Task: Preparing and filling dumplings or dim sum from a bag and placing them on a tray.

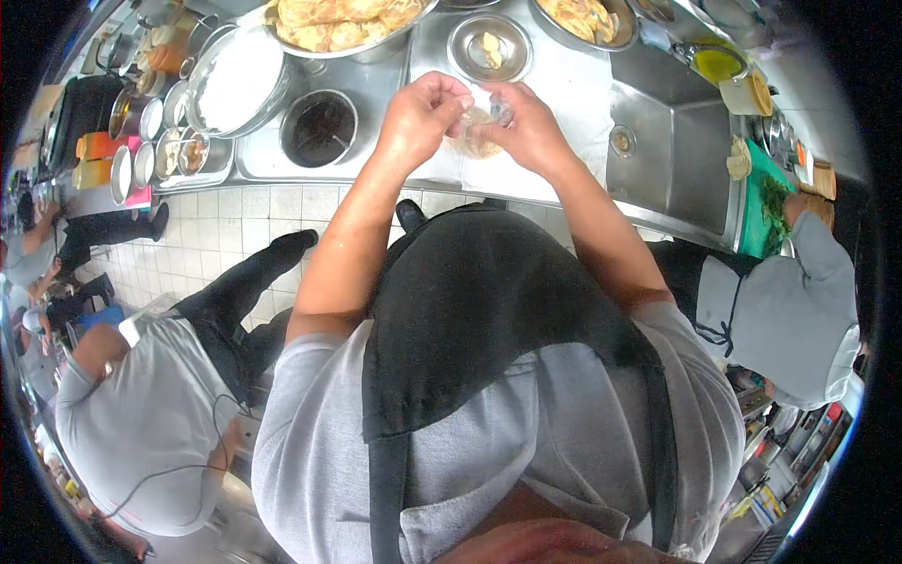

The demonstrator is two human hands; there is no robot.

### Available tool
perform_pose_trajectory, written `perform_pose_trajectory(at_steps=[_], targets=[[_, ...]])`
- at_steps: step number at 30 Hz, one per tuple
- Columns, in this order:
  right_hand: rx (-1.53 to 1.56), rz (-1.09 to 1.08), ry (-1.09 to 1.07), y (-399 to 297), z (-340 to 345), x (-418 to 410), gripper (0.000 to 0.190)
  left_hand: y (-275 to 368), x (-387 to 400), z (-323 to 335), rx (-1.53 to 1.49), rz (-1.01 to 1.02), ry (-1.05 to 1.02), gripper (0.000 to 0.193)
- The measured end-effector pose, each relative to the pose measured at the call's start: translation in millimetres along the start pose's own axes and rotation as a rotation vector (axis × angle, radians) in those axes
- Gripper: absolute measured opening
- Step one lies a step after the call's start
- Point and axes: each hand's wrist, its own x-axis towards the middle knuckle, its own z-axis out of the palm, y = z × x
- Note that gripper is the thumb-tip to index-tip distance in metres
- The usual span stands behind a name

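Observation:
Both my hands are over a white cloth (585,92) on the steel counter. My left hand (426,116) pinches the top of a small clear plastic bag (479,144) with pale contents. On its other side, my right hand (525,123) grips the same bag, fingers curled round its edge. Just beyond them sits a round steel bowl (490,48) with a few pale yellow pieces. Farther back are a large steel bowl (352,48) heaped with yellowish food, perhaps bagged, and a smaller steel bowl (620,28) of similar food at its right.
To the left stand a pot of dark sauce (320,130), a big container of white contents (236,81) and several small tubs. A steel sink (669,141) lies right. A co-worker (789,317) handles greens (774,211) on a green board; another person (155,416) is behind left.

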Motion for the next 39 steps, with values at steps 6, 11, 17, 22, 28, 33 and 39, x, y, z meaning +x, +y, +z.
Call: perform_pose_trajectory(at_steps=[6,11,17,22,28,33,39], targets=[[0.044,0.063,-0.237,-10.1,-19.1,17.2,0.019,-25.5,5.8,-21.4,0.194,0.348,-0.063,0.056],[0.311,-0.107,-0.380,-33.9,-21.2,28.2,0.022,-36.3,22.7,-5.6,0.403,0.405,-0.233,0.062],[0.284,-0.204,-0.027,-12.9,-7.7,16.4,0.068,-0.9,21.8,20.8,-0.509,0.056,-0.106,0.044],[0.396,0.049,-0.394,-6.3,20.6,-1.8,0.083,22.8,18.4,31.9,-0.875,-0.038,0.007,0.050],[0.535,0.077,-0.406,12.1,32.1,-4.2,0.054,18.6,21.1,23.3,-0.869,-0.097,-0.131,0.052],[0.564,0.130,-0.415,4.3,29.0,-5.2,0.050,15.9,19.0,26.9,-0.794,-0.061,-0.072,0.047],[0.327,0.009,-0.433,2.6,27.0,-5.3,0.040,2.8,22.6,29.2,-0.568,-0.033,-0.034,0.043]])
